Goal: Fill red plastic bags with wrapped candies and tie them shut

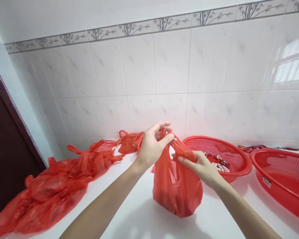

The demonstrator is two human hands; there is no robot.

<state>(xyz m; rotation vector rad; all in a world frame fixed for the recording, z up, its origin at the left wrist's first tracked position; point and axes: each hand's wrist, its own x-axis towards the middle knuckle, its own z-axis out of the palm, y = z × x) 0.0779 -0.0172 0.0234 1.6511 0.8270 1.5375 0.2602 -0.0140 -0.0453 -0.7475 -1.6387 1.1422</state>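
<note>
A red plastic bag with something inside hangs or stands upright at the centre, above the white table. My left hand pinches the top of one handle loop between thumb and fingers. Lower on the bag's right side, my right hand grips the plastic with the thumb in front and the fingers partly hidden behind. The bag's contents cannot be made out through the plastic.
Knotted red bags lie piled on the white table at the left, reaching to the tiled wall. At the right stand a red basket holding small items and a second red basket. Colourful packets lie behind them.
</note>
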